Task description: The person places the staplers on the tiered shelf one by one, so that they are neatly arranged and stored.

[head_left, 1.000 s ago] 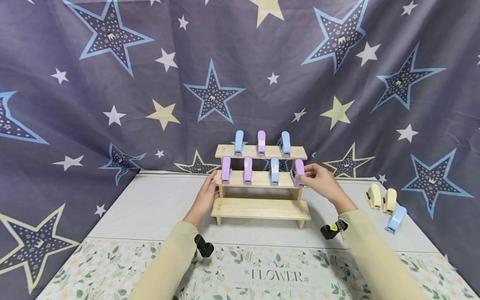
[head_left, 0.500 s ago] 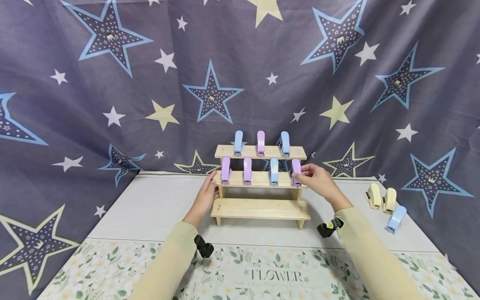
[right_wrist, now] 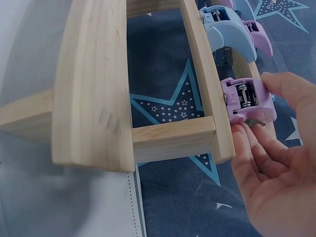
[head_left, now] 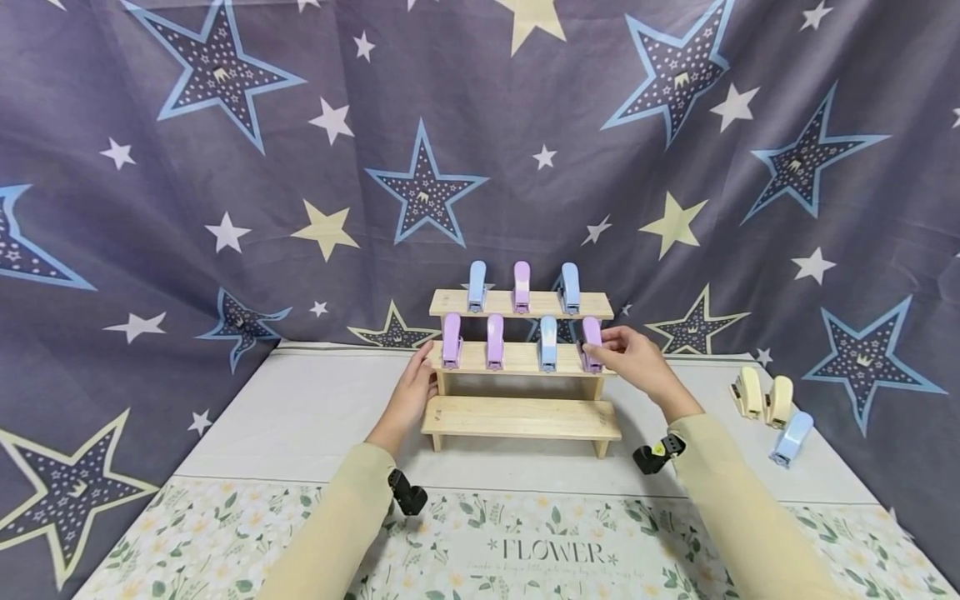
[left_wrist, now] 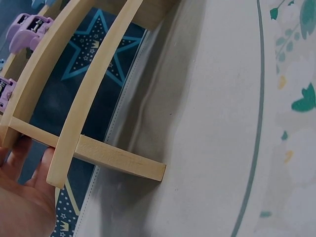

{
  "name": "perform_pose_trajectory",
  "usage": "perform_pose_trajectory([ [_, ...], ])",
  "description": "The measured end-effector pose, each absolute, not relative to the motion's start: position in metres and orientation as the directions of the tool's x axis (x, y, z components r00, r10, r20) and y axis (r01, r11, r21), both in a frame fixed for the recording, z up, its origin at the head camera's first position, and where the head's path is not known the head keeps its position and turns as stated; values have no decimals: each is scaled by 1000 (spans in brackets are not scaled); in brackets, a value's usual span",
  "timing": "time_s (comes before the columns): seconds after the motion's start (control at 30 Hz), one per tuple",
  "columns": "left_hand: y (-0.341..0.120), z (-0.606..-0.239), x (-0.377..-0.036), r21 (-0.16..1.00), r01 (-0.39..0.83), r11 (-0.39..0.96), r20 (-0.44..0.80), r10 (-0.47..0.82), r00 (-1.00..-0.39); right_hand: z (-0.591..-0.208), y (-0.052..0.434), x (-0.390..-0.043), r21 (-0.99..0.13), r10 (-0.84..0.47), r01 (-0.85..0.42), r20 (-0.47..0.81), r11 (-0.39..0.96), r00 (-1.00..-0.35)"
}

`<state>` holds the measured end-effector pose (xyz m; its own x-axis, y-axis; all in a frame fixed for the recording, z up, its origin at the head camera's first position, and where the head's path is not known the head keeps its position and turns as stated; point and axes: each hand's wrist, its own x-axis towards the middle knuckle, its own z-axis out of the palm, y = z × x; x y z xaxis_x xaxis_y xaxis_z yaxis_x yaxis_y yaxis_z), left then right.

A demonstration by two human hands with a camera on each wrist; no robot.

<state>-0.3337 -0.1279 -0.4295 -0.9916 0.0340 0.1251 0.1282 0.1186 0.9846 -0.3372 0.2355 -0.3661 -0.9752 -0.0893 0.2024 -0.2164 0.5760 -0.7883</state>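
Note:
At the right end of the middle tier of a three-tier wooden stand, a purple stapler stands upright on the board. My right hand pinches it, thumb on its near side; in the right wrist view the fingertips reach in at its lower side. My left hand grips the stand's left end, its fingers going behind the wood in the left wrist view. Two more purple staplers and a blue stapler share that tier. The top tier carries two blue staplers and a purple stapler.
On the white table at the far right lie two cream staplers, one a cream stapler beside a blue stapler. A floral mat covers the front. A star-patterned curtain hangs right behind the stand.
The right hand has moved slightly left with the purple stapler, which now stands straighter on the middle tier. My left hand keeps its place on the stand.

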Motion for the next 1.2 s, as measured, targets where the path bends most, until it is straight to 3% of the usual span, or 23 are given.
perform_pose_trajectory([
  [0.53,-126,-408,-319,988,128,87,122,72,-990,-363,258,-321,-718,-92,-251,254,649,-963],
  [0.83,-127,-427,-332,986,137,98,132,47,-990,-371,303,-300,-674,-95,-250,259,695,-961],
  [1.2,-129,-428,-332,986,135,99,132,40,-990,-387,371,-271,-599,-42,-150,190,787,-981],
])
